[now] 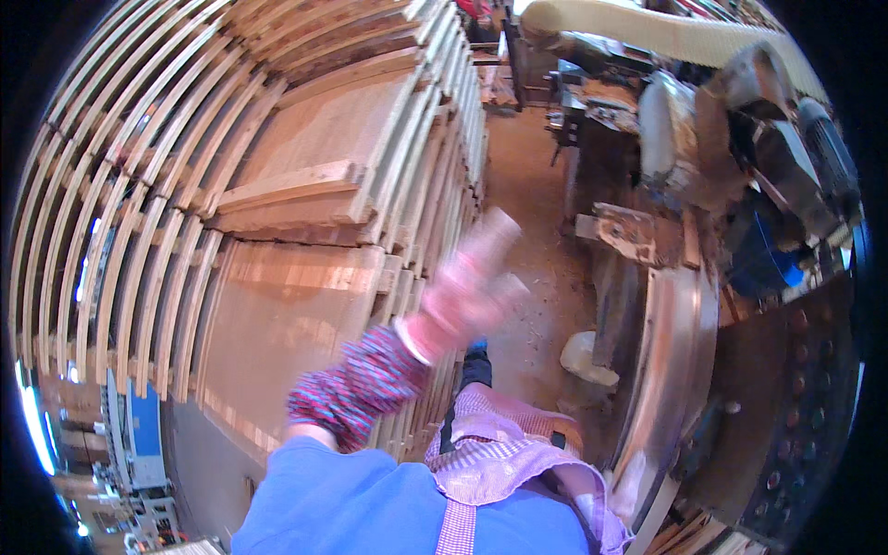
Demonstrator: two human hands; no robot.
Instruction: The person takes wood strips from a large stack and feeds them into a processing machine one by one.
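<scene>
My left hand (469, 289), in a pink glove smeared by motion, reaches forward over the aisle. Its fingers look stretched out with the thumb apart, and I see nothing in them. A knitted sleeve cover (365, 384), patterned in red and blue, wraps the forearm. Nearest to this hand are the edges of stacked wooden panels (287, 305) on its left. I cannot find my right hand. At the lower end of a long, shiny metal rail (680, 342) lies a pale pinkish shape (632, 483) that I cannot make out.
Slatted wooden racks (139, 231) rise along the left. A brown floor aisle (523, 176) with scattered chips runs ahead. At right stand machinery with a motor (828, 153), a ribbed hose (647, 32), a blue bin (763, 254) and a dark panel with round knobs (795, 416).
</scene>
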